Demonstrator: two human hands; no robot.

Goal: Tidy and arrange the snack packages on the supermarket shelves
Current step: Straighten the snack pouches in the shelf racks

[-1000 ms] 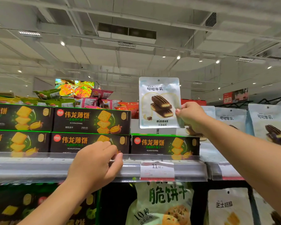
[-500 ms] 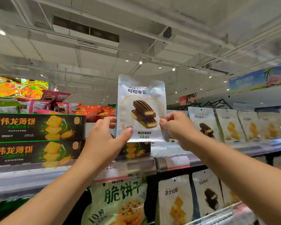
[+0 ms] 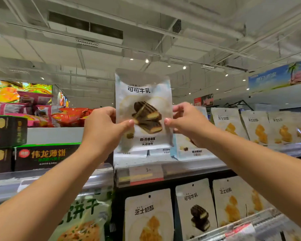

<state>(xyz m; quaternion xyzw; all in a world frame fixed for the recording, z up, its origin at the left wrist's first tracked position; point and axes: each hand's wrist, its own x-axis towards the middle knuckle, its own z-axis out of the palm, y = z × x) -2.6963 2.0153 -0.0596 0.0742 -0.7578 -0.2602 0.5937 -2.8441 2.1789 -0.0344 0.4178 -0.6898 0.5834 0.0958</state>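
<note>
Both hands (image 3: 101,129) (image 3: 186,124) on upright, front-facing pouch (image 3: 143,94)

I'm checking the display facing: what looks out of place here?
One cocoa-milk pouch sits on the lower shelf between cheese-flavour pouches, an odd one in that row. Both hands hold another cocoa-milk pouch upright.

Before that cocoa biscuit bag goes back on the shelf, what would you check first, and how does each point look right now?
1. Both hands grip the bag: left hand, right hand: ok.
2. Bag upright, front facing out: ok.
3. Matching cocoa bags stand on the shelf behind: ok.
4. Free gap for this bag: cannot tell, the bag hides it.
5. Price tag matches: cannot tell, blurred.
</note>
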